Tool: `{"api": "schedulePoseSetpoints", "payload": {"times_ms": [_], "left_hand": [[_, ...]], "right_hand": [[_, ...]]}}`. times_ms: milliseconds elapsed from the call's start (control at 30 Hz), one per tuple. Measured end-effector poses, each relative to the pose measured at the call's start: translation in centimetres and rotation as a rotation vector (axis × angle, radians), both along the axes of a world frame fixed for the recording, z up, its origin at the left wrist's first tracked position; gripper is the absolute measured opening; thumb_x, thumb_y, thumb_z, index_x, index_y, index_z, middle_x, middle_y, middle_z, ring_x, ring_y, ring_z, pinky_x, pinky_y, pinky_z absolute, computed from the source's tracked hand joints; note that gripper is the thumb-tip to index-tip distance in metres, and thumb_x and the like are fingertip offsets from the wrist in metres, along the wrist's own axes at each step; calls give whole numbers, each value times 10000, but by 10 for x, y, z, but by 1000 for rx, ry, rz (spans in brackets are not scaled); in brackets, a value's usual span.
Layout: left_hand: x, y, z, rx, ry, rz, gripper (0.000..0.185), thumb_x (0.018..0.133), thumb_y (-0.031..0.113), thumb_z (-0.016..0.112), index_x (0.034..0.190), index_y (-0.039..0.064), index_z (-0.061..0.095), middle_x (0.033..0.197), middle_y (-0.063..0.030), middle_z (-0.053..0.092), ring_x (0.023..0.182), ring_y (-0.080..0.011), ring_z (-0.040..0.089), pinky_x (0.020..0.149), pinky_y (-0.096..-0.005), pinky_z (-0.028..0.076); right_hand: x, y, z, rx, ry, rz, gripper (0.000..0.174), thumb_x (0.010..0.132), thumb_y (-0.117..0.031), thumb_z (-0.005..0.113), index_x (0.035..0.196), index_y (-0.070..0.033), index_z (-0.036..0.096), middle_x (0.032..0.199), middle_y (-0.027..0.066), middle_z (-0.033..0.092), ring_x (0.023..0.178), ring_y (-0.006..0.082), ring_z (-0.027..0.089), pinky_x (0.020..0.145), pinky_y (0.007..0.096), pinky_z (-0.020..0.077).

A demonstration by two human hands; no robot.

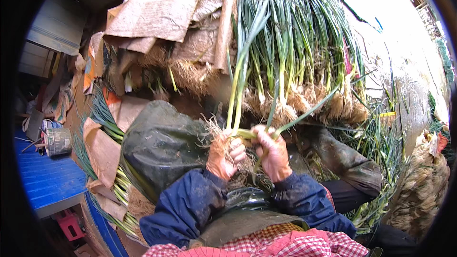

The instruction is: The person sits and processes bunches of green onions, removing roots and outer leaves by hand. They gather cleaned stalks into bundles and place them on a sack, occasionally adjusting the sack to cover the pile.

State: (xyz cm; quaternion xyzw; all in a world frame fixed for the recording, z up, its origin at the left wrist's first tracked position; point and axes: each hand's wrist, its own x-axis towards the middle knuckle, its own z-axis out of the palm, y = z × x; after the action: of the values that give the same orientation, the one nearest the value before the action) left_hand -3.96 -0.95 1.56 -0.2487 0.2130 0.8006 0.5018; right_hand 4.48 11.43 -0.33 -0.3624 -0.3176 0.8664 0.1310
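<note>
My left hand is closed around the root end of some green onions. Their stalks rise from the fist, and tangled pale roots stick out beside the fingers. Close on its right, my right hand grips green leaves that fan out above its fist. A pale green stem piece stretches between both hands; where it joins the held stalks is hidden by the fingers. Both hands are above my lap, over a dark waterproof apron. Just beyond them lies a big heap of green onions, roots towards me.
Brown sacking covers more rooted bundles at upper left. Wrapped green onions lie at my left, near a blue ribbed surface with a dirty tub. Stripped leaves litter the right side, beside a fibrous tan bundle.
</note>
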Motion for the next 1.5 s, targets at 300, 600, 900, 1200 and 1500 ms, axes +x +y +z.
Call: {"api": "schedulePoseSetpoints", "payload": {"times_ms": [300,600,900,1200,1500], "left_hand": [[3,-5,7,-92,39,-147,233,904,303,470,820,87,485,634,-33,470,473,-139,390,453,-273,330],[20,10,6,-24,67,-308,151,811,117,601,934,63,533,791,-57,567,591,-150,503,517,-294,423],[8,-46,3,-291,266,-183,248,844,70,604,1072,7,528,893,-71,582,736,-192,606,613,-288,540],[35,-23,19,158,-112,-346,218,779,81,606,959,13,504,812,-73,521,681,-180,520,596,-284,475],[41,7,9,353,-193,-175,218,770,60,563,983,96,532,885,-100,534,647,-182,487,540,-281,413]], "right_hand": [[169,161,97,657,-57,-478,207,907,-149,617,1090,-55,593,922,69,635,842,167,620,712,291,543],[88,89,105,634,-250,226,577,769,-246,608,1306,-56,523,1194,111,623,765,122,582,645,188,428],[74,91,84,375,-93,486,120,896,-82,591,970,-24,666,812,22,644,599,42,538,524,185,421],[-49,55,-10,-341,121,460,138,927,-175,576,903,-43,608,670,-33,568,482,42,444,421,178,318],[66,27,66,299,3,-283,144,937,-104,571,1053,-20,549,754,63,585,598,125,549,541,251,477]]}}
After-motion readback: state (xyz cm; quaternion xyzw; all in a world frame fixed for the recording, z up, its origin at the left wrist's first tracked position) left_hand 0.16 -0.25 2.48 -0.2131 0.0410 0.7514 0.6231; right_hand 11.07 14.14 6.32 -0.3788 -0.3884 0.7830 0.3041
